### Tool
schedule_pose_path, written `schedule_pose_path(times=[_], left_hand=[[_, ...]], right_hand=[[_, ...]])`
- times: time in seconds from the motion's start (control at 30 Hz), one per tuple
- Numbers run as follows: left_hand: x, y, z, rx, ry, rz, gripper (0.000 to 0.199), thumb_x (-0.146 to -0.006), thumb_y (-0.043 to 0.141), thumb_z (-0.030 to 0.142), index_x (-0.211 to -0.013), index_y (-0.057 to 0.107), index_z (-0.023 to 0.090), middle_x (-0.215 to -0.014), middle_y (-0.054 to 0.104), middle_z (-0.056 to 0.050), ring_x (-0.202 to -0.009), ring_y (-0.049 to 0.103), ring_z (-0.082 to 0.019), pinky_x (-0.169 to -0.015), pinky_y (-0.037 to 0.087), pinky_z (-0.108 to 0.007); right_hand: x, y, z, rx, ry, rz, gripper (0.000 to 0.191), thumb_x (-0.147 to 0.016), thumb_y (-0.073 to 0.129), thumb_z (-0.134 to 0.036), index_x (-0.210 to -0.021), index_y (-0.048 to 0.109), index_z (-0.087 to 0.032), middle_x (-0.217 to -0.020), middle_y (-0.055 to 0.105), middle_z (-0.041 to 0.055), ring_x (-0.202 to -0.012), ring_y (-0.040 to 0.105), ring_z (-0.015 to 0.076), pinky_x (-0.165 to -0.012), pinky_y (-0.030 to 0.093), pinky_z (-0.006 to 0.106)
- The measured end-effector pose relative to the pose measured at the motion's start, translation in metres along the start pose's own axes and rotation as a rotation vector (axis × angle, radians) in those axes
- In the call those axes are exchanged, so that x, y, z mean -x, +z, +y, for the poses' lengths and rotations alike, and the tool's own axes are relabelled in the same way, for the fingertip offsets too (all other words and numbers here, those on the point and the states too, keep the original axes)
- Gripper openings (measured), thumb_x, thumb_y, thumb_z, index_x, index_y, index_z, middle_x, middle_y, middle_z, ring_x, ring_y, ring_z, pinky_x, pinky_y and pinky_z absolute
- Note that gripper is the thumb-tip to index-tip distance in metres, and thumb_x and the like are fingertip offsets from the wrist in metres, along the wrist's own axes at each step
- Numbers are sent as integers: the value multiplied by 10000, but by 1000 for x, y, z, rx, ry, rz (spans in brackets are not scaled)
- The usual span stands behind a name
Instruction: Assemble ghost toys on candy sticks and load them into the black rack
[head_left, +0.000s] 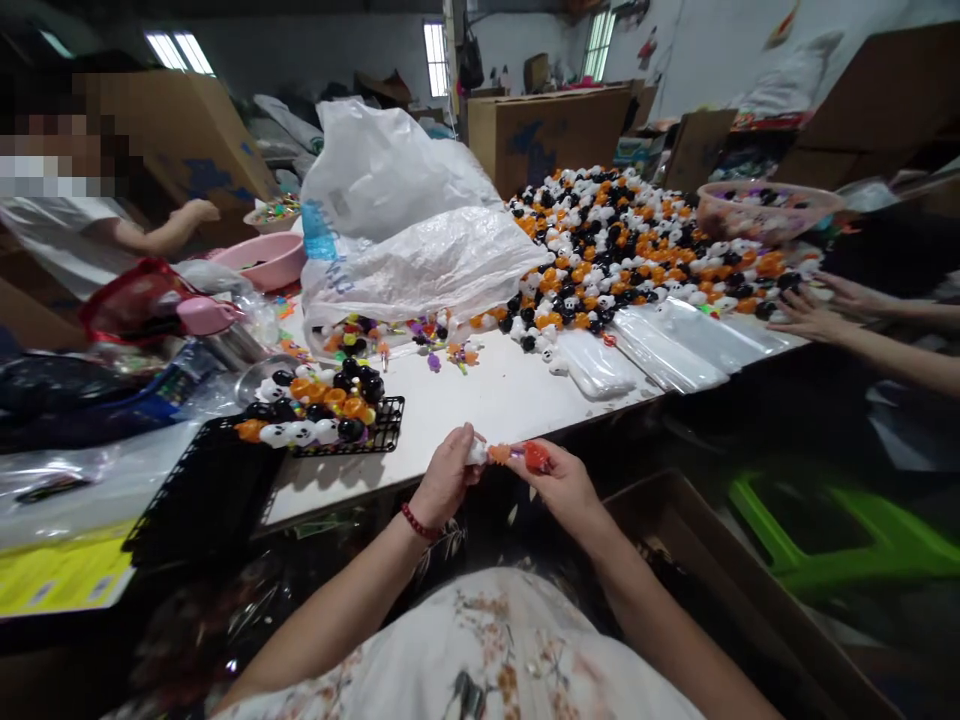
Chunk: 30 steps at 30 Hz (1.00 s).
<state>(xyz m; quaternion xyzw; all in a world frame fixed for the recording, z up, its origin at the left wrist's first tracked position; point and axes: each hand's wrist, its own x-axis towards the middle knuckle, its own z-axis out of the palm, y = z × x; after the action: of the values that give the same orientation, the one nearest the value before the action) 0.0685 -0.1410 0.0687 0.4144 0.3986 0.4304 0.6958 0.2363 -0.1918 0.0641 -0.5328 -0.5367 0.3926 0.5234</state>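
Observation:
My left hand [448,468], with a dark red bead bracelet at the wrist, pinches a small white plastic piece [477,454] in front of the table edge. My right hand [562,482] is closed on a small toy with a red end [536,457], a purple middle and an orange part [498,454] that meets the white piece. Whether the two are joined I cannot tell. To the left, a black plastic basket [388,425] carries rows of orange, black and white plastic heads [330,400]; several of the white ones have dark faces.
A big pile of similar heads [600,250] covers the table's back right, beside clear plastic bags [675,340]. A white sack [412,220] stands mid-table, with small colourful toys [450,350] before it. Another person's hands [814,310] touch the pile. A green stool [832,530] is at right.

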Motion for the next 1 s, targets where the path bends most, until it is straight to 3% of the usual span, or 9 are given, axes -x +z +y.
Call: schedule_pose_path(times=[0.2, 0.5, 0.67, 0.87, 0.93, 1.0], left_hand=[[12, -16, -6, -305, 151, 49, 497, -876, 485, 663, -789, 553, 178, -585, 538, 32, -472, 380, -72, -458, 267, -207], [9, -23, -13, -420, 149, 48, 533, -903, 421, 660, -719, 573, 183, -549, 498, 33, -518, 431, -111, -541, 332, -249], [2, -22, -6, -572, 183, 95, 526, -906, 430, 641, -658, 547, 192, -584, 503, 22, -587, 464, -135, -599, 352, -265], [-5, -15, -9, -641, 53, 87, 563, -913, 364, 664, -594, 437, 206, -555, 433, 29, -561, 404, -137, -560, 302, -277], [-16, -16, -11, -643, 19, 73, 566, -912, 351, 672, -599, 434, 208, -558, 427, 30, -564, 401, -139, -563, 301, -278], [-34, -20, -11, -647, 33, 83, 553, -911, 360, 670, -622, 454, 208, -574, 434, 31, -577, 404, -143, -576, 301, -277]], right_hand=[[8, 9, -22, 160, -90, -98, 214, -857, 657, -378, -950, 732, -200, -880, 736, 28, -786, 652, 183, -742, 499, 284], [5, 5, -33, 304, -42, -236, 201, -857, 641, -387, -873, 732, -208, -817, 717, 21, -747, 622, 174, -685, 452, 271], [-6, 9, -26, 179, 55, -210, 249, -824, 668, -445, -860, 728, -206, -765, 692, 12, -712, 594, 177, -658, 456, 279], [-12, 32, -2, 8, 154, -225, 286, -806, 695, -475, -806, 680, -189, -756, 670, 7, -703, 577, 163, -656, 468, 268], [-19, 34, 8, -19, 158, -232, 290, -824, 675, -483, -823, 689, -193, -779, 675, 10, -734, 599, 169, -694, 487, 276], [-31, 29, 19, -8, 120, -156, 293, -842, 655, -484, -907, 713, -204, -892, 696, 34, -841, 633, 190, -798, 505, 305]])
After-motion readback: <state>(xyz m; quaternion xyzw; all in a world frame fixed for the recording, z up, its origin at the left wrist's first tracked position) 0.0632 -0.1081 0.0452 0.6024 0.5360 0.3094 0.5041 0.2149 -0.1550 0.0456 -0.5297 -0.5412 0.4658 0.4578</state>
